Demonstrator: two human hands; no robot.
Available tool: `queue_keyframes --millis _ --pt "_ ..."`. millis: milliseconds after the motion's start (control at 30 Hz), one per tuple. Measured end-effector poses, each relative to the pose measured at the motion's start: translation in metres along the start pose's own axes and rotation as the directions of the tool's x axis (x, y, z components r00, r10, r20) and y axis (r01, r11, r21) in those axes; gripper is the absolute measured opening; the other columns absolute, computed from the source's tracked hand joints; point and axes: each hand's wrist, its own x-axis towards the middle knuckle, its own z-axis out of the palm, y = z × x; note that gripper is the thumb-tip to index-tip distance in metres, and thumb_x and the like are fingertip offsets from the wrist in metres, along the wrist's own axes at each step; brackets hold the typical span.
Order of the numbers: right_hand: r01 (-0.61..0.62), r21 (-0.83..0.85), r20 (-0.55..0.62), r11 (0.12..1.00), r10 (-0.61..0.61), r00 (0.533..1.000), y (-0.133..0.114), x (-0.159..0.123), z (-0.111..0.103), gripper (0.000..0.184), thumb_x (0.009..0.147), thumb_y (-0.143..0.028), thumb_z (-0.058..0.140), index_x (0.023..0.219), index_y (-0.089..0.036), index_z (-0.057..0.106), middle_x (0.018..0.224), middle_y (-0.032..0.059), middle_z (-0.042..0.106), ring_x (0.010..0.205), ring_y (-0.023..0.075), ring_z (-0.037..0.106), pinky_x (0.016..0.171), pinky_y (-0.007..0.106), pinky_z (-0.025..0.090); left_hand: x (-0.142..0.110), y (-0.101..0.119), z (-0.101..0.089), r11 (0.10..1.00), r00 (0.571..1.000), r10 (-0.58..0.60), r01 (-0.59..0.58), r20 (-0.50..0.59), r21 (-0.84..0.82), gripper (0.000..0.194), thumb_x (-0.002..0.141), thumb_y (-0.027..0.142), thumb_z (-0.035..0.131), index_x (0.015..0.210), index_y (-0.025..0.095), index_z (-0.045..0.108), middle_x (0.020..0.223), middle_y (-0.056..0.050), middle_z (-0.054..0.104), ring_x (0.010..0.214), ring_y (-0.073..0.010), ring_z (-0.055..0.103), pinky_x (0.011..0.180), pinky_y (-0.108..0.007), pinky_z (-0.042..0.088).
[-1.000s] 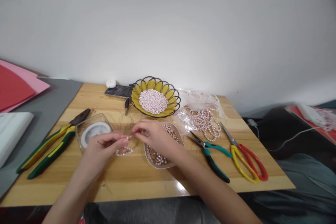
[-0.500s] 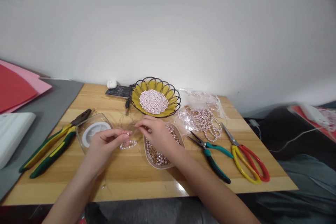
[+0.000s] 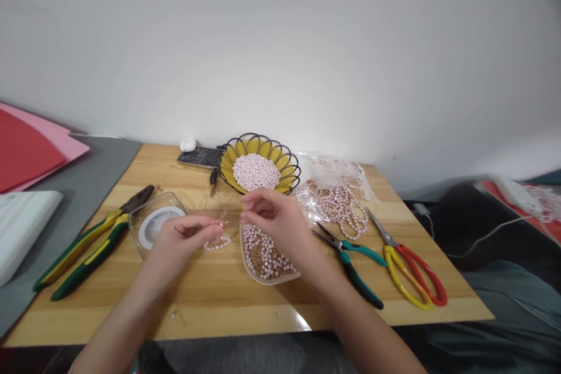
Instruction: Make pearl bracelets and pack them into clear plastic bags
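My left hand (image 3: 186,235) pinches a small strand of pale pink beads (image 3: 218,243) between thumb and forefinger. The strand hangs in a loose loop below the fingertips, and faint clear thread shows near them. To its right, my right hand (image 3: 280,222) is over the far part of a bead tray (image 3: 272,281), fingers curled toward the thumb. Anything between those fingers is too fine to make out. Mixed pink and gold beads (image 3: 267,254) fill the tray. Behind my left hand lies a clear square box (image 3: 137,234) with a white spool (image 3: 151,228).
A yellow basket (image 3: 227,162) of pink beads (image 3: 256,172) stands against the wall beside a phone (image 3: 199,156). Bead strands (image 3: 342,204) lie in plastic at right, near teal pliers (image 3: 350,257) and red-yellow scissors (image 3: 409,269). Large green-yellow pliers (image 3: 94,245) lie left.
My right hand has drawn away from my left, moving right and slightly up over the tray. My left hand has shifted a little right, still pinching the bead strand.
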Motion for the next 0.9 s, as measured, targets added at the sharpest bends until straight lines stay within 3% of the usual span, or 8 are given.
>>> queue_keyframes --millis 67,133,400,567,900 --pt "-0.075 0.206 0.005 0.976 0.076 0.997 -0.001 0.002 -0.004 0.016 0.078 -0.013 0.075 0.091 -0.02 0.07 0.074 -0.0026 0.068 0.067 0.014 0.071 0.066 0.029 0.058 0.003 0.009 0.0 0.998 0.998 0.027 -0.03 0.049 0.056 0.021 0.071 0.038 0.079 0.058 0.022 0.078 0.063 -0.004 0.075 0.064 -0.0184 0.066 0.06 -0.025 0.049" --pt "-0.114 0.306 0.021 0.945 0.113 0.993 0.0 0.006 -0.007 0.016 0.074 -0.016 0.079 0.087 -0.02 0.07 0.07 -0.0034 0.068 0.062 0.0132 0.07 0.063 0.028 0.058 0.008 0.017 0.001 0.994 0.994 0.053 -0.062 0.091 0.092 0.02 0.072 0.039 0.077 0.061 0.023 0.079 0.066 -0.003 0.076 0.062 -0.0177 0.064 0.058 -0.025 0.048" --pt "-0.166 0.379 0.021 0.91 0.17 0.985 0.016 0.009 -0.019 0.019 0.072 -0.019 0.084 0.088 -0.022 0.074 0.081 -0.0007 0.074 0.076 0.0149 0.073 0.079 0.034 0.061 0.035 0.039 0.007 0.978 0.97 0.108 -0.142 0.217 0.15 0.017 0.072 0.039 0.076 0.067 0.024 0.08 0.074 -0.004 0.081 0.067 -0.0205 0.069 0.063 -0.027 0.054" --pt "-0.172 0.445 -0.021 0.879 0.202 0.979 0.017 0.008 -0.023 0.034 0.066 -0.017 0.087 0.098 -0.025 0.076 0.08 -0.0044 0.072 0.074 0.0135 0.074 0.075 0.03 0.06 0.046 0.03 0.011 0.976 0.947 0.126 -0.171 0.295 0.132 0.015 0.077 0.037 0.074 0.07 0.025 0.08 0.076 -0.002 0.081 0.069 -0.0186 0.07 0.064 -0.027 0.055" --pt "-0.131 0.465 -0.085 0.876 0.191 0.978 0.018 0.006 -0.017 0.026 0.067 -0.014 0.086 0.09 -0.025 0.078 0.069 -0.0042 0.075 0.065 0.0114 0.071 0.07 0.027 0.061 0.041 0.01 0.021 0.979 0.949 0.185 -0.202 0.253 0.041 0.014 0.077 0.035 0.075 0.067 0.027 0.081 0.066 -0.001 0.076 0.058 -0.0147 0.062 0.053 -0.022 0.047"
